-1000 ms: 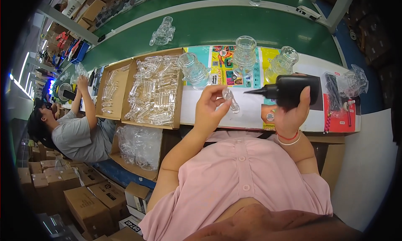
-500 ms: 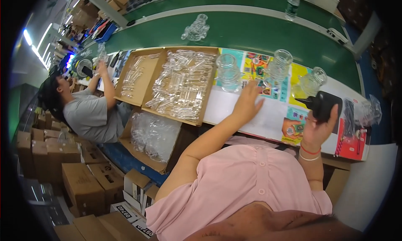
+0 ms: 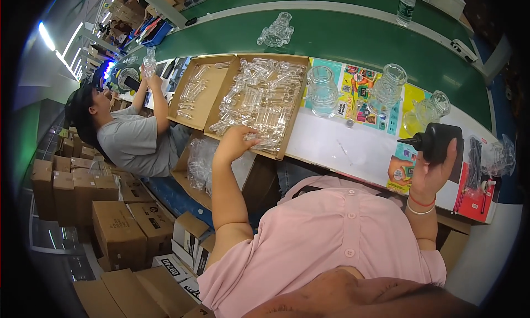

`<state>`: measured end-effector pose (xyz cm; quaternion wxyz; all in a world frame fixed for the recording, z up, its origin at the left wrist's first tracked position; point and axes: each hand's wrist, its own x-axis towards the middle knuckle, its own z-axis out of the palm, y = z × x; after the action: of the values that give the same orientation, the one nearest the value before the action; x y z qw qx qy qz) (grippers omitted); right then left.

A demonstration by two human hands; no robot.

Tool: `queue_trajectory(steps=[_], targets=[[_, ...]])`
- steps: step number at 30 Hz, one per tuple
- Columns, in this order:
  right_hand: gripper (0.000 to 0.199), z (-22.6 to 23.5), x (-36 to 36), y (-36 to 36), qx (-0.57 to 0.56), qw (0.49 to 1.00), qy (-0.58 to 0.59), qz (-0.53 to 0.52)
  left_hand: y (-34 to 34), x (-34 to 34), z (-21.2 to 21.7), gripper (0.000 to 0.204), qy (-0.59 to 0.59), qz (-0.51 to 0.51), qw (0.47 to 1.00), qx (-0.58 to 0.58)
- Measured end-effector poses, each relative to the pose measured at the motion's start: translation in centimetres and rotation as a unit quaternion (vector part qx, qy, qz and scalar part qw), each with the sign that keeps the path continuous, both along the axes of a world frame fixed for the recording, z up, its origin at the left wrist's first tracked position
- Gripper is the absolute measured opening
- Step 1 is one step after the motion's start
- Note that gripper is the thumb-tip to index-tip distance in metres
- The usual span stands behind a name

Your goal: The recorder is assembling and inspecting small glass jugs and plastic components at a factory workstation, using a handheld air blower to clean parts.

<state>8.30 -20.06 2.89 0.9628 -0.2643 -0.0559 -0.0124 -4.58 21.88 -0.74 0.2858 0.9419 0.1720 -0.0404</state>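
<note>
My right hand (image 3: 433,180) grips a black squeeze bottle (image 3: 441,144) with a pointed nozzle aimed left. At the near edge of a cardboard box, my left hand (image 3: 236,143) has its fingers closed on a clear glass tube (image 3: 253,137) among many others. Only part of that tube shows. The cardboard box (image 3: 282,144) has two sections of these pieces, the right one fuller. Between my hands, clear glass vessels stand on the worktop: one (image 3: 322,91), a second (image 3: 387,89) and a tilted third (image 3: 428,112). A thin clear piece (image 3: 343,148) lies on the white surface.
Another glass vessel (image 3: 277,30) rests on the green bench beyond, near a water bottle (image 3: 406,8). A plastic-wrapped vessel (image 3: 499,157) is at far right. A co-worker (image 3: 130,138) handles glass at left. Cardboard boxes (image 3: 118,227) are stacked at lower left.
My left hand has moved left from beside the standing glass vessels to the box and closed among the tubes. My right hand still holds the black bottle. The view has shifted slightly.
</note>
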Motion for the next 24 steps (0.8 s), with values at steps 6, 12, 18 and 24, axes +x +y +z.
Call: queue_trajectory(steps=[6, 12, 18, 24], targets=[[0.022, 1.2, -0.6, 0.5, -0.022, 0.999, -0.025, 0.036, 0.9, 0.0, -1.3, 0.023, -0.04, 0.029, 0.999, -0.015], [0.022, 1.2, -0.7, 0.5, -0.016, 0.997, 0.049, -0.06, -2.3, 1.0, 1.6, 0.018, -0.212, 0.106, 0.972, 0.002], [0.028, 1.9, -1.3, 1.2, 0.0, 1.0, 0.018, -0.013, -12.3, 2.7, 3.8, 0.028, -0.453, 0.009, 0.853, -0.257], [0.045, 3.4, -2.8, 2.2, -0.16, 0.986, -0.047, 0.009, -18.3, 3.6, 4.1, 0.04, -0.52, -0.149, 0.818, -0.196]])
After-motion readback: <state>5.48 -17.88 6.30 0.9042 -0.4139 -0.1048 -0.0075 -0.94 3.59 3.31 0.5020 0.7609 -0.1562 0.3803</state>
